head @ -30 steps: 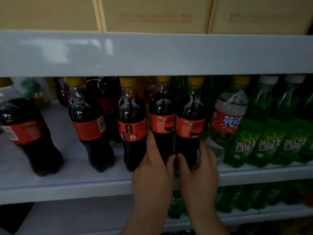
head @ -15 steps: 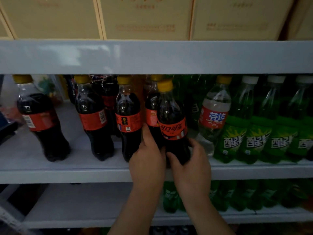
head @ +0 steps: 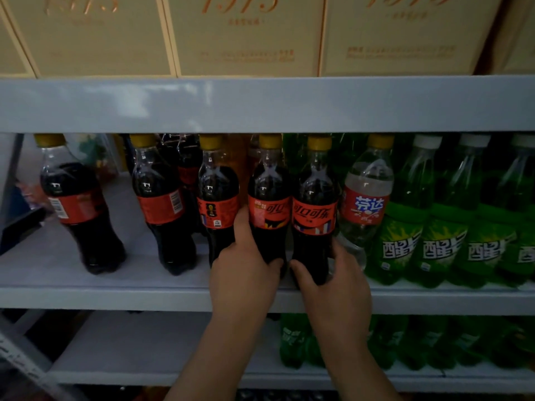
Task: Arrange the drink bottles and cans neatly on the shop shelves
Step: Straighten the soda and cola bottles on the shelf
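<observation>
Several dark cola bottles with red labels and yellow caps stand along the front of the grey middle shelf point(head: 115, 296). My left hand point(head: 243, 273) wraps the base of one cola bottle point(head: 269, 195). Beside it, my right hand point(head: 333, 282) grips the base of the neighbouring cola bottle point(head: 315, 204), whose label faces me. Both bottles stand upright side by side at the shelf's front. Another cola bottle point(head: 217, 198) touches my left thumb side. A clear bottle with a red label point(head: 364, 198) leans right of my right hand.
Green soda bottles point(head: 443, 227) fill the shelf's right part. Two cola bottles point(head: 72, 204) point(head: 162, 204) stand apart at the left with gaps between them. Beige cartons point(head: 246, 33) sit on the shelf above. More green bottles point(head: 295, 340) stand on the lower shelf.
The right-hand cola bottle, held forward and tilted half a second ago, now stands upright next to the left one with its label turned to the front. The view has moved closer.
</observation>
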`<state>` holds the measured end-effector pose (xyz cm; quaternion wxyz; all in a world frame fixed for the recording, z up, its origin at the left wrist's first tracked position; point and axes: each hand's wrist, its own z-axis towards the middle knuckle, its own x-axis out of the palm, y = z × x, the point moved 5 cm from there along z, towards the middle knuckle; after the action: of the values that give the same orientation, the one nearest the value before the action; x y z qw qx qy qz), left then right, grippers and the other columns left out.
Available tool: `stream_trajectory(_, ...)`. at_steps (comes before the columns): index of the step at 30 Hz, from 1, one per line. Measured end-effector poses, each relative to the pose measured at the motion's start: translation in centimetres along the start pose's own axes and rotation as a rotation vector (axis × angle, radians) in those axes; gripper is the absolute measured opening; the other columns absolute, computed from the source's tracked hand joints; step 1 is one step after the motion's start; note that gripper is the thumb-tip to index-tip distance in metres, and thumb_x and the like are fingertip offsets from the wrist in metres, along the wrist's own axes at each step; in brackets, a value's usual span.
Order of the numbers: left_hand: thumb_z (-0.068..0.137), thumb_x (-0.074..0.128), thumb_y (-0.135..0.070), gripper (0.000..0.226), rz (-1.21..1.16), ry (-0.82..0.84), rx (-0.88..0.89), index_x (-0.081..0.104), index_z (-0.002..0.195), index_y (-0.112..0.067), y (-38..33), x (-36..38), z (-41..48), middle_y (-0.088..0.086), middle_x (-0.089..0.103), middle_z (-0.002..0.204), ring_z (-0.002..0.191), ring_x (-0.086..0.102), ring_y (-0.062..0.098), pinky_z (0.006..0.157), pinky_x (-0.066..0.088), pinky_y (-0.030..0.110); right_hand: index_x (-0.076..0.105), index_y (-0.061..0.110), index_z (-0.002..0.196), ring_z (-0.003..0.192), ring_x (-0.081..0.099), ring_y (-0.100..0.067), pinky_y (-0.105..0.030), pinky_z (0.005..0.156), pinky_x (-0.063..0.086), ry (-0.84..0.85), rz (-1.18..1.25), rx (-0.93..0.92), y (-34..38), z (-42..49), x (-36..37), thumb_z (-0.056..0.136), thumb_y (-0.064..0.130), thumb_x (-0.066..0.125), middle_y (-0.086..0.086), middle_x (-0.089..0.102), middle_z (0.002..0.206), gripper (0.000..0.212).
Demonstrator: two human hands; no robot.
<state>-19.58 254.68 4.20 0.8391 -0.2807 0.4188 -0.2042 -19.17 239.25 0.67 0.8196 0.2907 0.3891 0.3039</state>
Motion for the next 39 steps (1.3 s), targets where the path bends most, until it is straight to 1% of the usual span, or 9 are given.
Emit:
stream_trajectory(3,0.068,0.081,-0.028,0.100,-0.049,0.058,0.020,0.011,0.137,-0.045,0.7,-0.3,0.1,-0.004,0.067,0.107,0.091,0.066,0.019,0.073,0.054,0.030,0.048,0.028,0.133,0.100,0.055,-0.010,-0.024,0.068,0.039,-0.015,-0.025,-0.009,0.0,-0.2,0.1,0.076,0.051,0.069,0.007,0.061,0.114,0.065)
stream_trajectory(6,0.070,0.075,-0.030,0.088,-0.068,0.095,0.070,0.019,0.138,-0.036,0.8,0.1,0.0,-0.004,0.067,0.106,0.092,0.066,0.020,0.073,0.055,0.033,0.044,0.026,0.138,0.103,0.054,-0.011,-0.023,0.072,0.040,-0.033,-0.008,-0.026,0.1,-0.6,0.1,0.079,0.046,0.067,0.005,0.059,0.118,0.066)
stream_trajectory(11,0.070,0.072,-0.055,0.071,-0.104,-0.025,0.034,0.045,0.129,-0.028,1.2,0.8,-0.5,-0.012,0.066,0.104,0.091,0.064,0.007,0.069,0.048,0.020,0.043,0.017,0.141,0.108,0.059,-0.018,-0.023,0.079,0.043,-0.058,0.019,-0.060,0.2,-0.9,0.1,0.082,0.037,0.068,-0.002,0.060,0.124,0.067)
stream_trajectory(15,0.075,0.075,-0.045,0.049,-0.127,-0.079,0.063,0.060,0.115,-0.021,1.7,1.0,-0.7,-0.007,0.071,0.101,0.090,0.067,0.010,0.073,0.053,0.025,0.045,0.012,0.140,0.103,0.062,-0.025,-0.030,0.080,0.049,-0.076,0.018,-0.066,0.2,-0.8,-0.1,0.082,0.035,0.068,-0.008,0.061,0.124,0.066)
stream_trajectory(18,0.080,0.072,-0.039,0.041,-0.127,-0.029,0.113,0.059,0.115,-0.022,1.7,0.9,-0.3,-0.010,0.070,0.102,0.092,0.066,0.006,0.074,0.049,0.016,0.047,0.014,0.138,0.094,0.063,-0.026,-0.034,0.074,0.053,-0.088,0.044,-0.052,0.2,-0.8,-0.1,0.081,0.035,0.068,-0.006,0.062,0.120,0.065)
stream_trajectory(21,0.084,0.065,-0.040,0.047,-0.081,0.017,0.148,0.054,0.126,-0.020,1.5,0.7,-0.1,-0.006,0.069,0.109,0.098,0.065,0.010,0.077,0.050,0.021,0.049,0.013,0.136,0.093,0.063,-0.024,-0.027,0.072,0.047,-0.109,0.051,-0.050,0.2,-0.8,0.0,0.080,0.036,0.070,-0.005,0.062,0.118,0.064)
stream_trajectory(24,0.087,0.059,-0.043,0.054,0.018,0.012,0.161,0.049,0.133,-0.016,1.2,0.7,-0.5,0.002,0.069,0.106,0.091,0.065,0.019,0.069,0.047,0.023,0.049,0.016,0.135,0.099,0.058,-0.016,-0.023,0.073,0.042,-0.114,0.074,-0.047,0.3,-0.8,0.1,0.080,0.042,0.066,-0.001,0.061,0.118,0.063)
stream_trajectory(28,0.090,0.052,-0.048,0.064,0.121,0.021,0.146,0.038,0.142,-0.013,0.8,0.6,-0.6,0.007,0.068,0.102,0.085,0.065,0.024,0.066,0.051,0.033,0.049,0.018,0.135,0.102,0.050,-0.007,-0.022,0.075,0.039,-0.118,0.081,-0.060,0.3,-0.8,0.2,0.080,0.046,0.061,0.000,0.060,0.117,0.062)
stream_trajectory(39,0.093,0.050,-0.046,0.064,0.063,0.061,0.133,0.033,0.145,-0.015,1.1,0.4,-0.6,0.007,0.064,0.116,0.100,0.062,0.022,0.076,0.051,0.032,0.046,0.020,0.136,0.107,0.046,-0.005,-0.024,0.077,0.038,-0.121,0.078,-0.048,0.1,-0.9,1.0,0.082,0.040,0.066,0.001,0.057,0.121,0.061)
